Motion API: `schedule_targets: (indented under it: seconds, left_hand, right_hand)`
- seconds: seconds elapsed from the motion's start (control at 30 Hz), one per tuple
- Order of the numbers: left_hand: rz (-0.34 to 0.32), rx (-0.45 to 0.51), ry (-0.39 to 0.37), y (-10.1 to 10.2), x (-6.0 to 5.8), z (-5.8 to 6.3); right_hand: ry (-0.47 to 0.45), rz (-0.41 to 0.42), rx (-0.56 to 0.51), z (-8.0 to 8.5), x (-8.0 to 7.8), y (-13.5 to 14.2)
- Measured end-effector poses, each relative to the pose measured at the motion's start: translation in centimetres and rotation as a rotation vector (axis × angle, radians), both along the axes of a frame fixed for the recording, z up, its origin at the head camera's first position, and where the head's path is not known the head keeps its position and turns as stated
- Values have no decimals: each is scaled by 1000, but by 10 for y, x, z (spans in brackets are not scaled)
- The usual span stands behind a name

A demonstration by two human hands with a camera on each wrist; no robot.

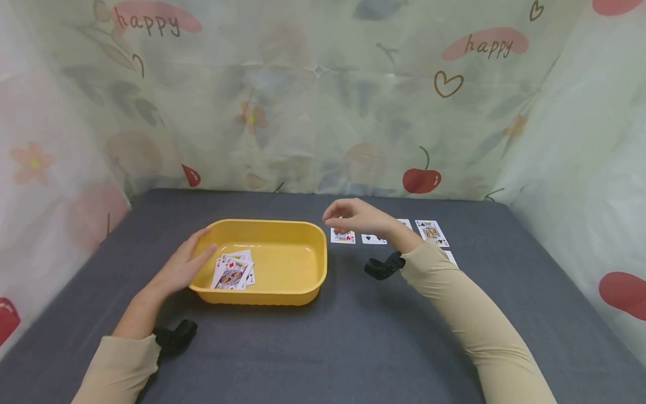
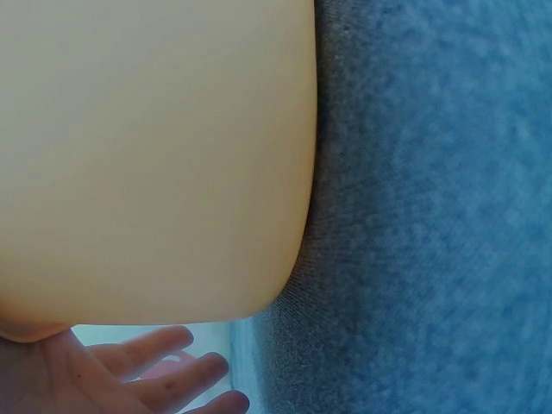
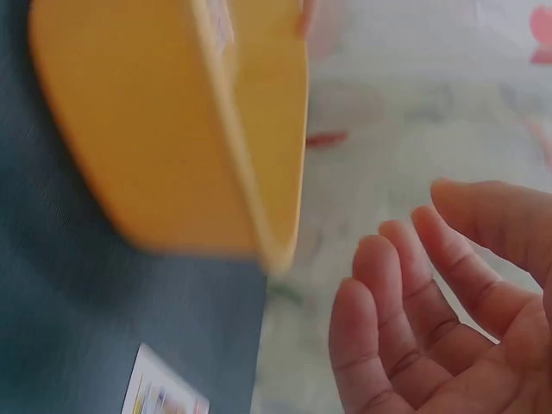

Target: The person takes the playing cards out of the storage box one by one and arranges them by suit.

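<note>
A yellow plastic tub (image 1: pixel 290 298) stands on the dark cloth, with several playing cards (image 1: pixel 233 274) in a loose overlapping pile at the left of its floor. My left hand (image 1: pixel 183 264) rests at the tub's left rim, thumb over the edge. In the left wrist view its fingers (image 2: pixel 177 379) look straight and spread. To the right of the tub my right hand (image 1: pixel 359 217) hovers, fingers loosely bent and nothing between them, as the right wrist view also shows. Under it lies a face card with a red heart (image 1: pixel 343 237), partly covered by the hand.
A spade card (image 1: pixel 374 239) lies beside the heart card, and a black-suited face card (image 1: pixel 432 233) farther right. Two more cards are partly hidden by the right arm. A patterned curtain (image 1: pixel 313 112) hangs behind the dark tablecloth (image 1: pixel 303 359) and along both sides.
</note>
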State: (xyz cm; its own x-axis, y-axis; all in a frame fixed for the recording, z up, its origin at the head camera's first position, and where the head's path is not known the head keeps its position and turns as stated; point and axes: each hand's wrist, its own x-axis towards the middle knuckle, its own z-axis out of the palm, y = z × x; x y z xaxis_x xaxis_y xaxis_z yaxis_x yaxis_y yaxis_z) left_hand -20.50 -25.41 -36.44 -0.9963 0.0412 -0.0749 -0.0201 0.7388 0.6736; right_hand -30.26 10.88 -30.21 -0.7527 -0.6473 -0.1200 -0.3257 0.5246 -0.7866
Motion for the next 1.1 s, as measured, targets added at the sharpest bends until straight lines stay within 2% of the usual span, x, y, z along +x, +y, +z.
schedule_targets:
  seconds: [0.27, 0.57, 0.8, 1.1]
  left_hand:
    - [4, 1, 0, 0, -1, 0]
    - [-2, 0, -6, -1, 0, 0]
    - [-2, 4, -7, -1, -1, 0]
    - [-12, 0, -6, -1, -2, 0]
  right_hand:
    - [7, 104, -23, 4, 4, -55]
    - [31, 196, -6, -6, 3, -104]
    - [24, 214, 20, -13, 1, -130]
    - [-59, 203, 52, -24, 0, -156]
